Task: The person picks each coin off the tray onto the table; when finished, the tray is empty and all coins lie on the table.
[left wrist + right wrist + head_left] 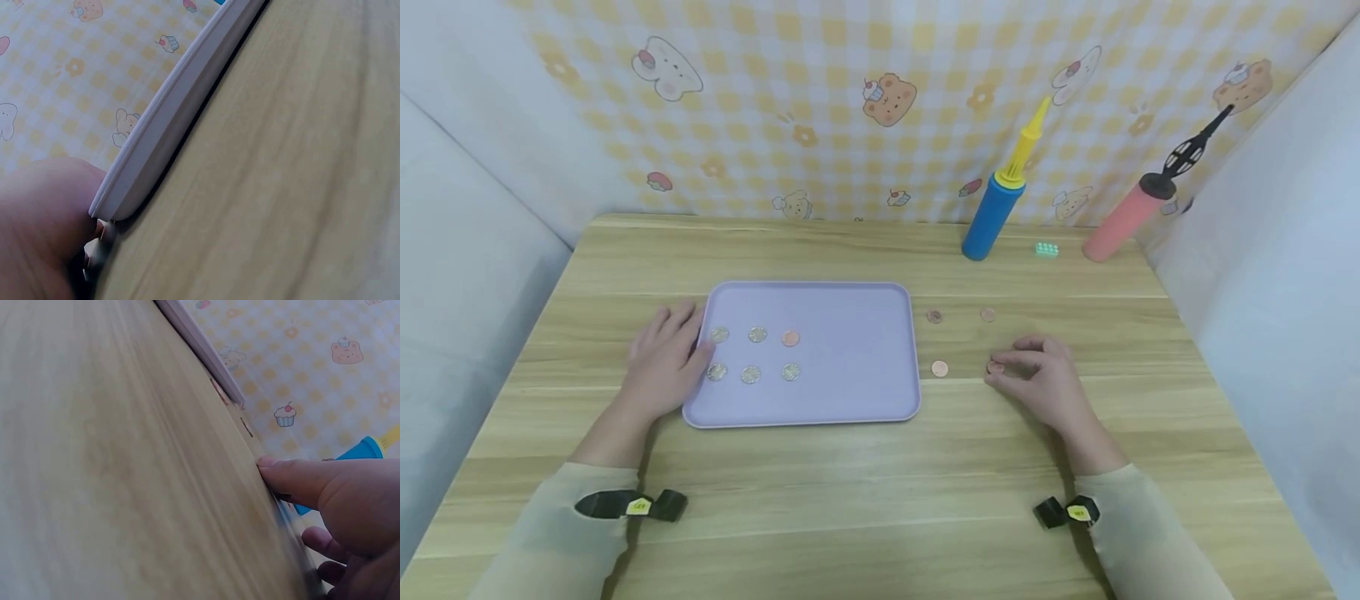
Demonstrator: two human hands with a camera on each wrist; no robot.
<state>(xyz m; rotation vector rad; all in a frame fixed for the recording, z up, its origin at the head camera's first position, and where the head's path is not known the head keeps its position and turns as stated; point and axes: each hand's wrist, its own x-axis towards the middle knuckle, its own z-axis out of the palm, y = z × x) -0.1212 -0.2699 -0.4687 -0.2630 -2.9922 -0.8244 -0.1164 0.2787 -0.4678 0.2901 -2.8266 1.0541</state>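
My left hand (662, 362) rests at the left side of a lilac tray (850, 350), its fingers extended beside the rim and its thumb over the edge. On the tray lie two rows of coins: several silver ones, such as the silver coin (751, 374), and one copper coin (791, 338). To the right of the tray, my right hand (1041, 379) pinches a copper coin (996, 367) between thumb and fingers, close over the table. Three more coins lie between it and the tray: a copper coin (940, 368), a darker coin (934, 317) and another copper coin (988, 314).
A blue hand pump (992, 212) with a yellow top stands at the back right of the wooden table (850, 500). Farther right is a pink pump (1123, 221) with a black top, and between them lies a small mint-green toy brick (1047, 249). A checked cloth (820, 50) hangs behind.
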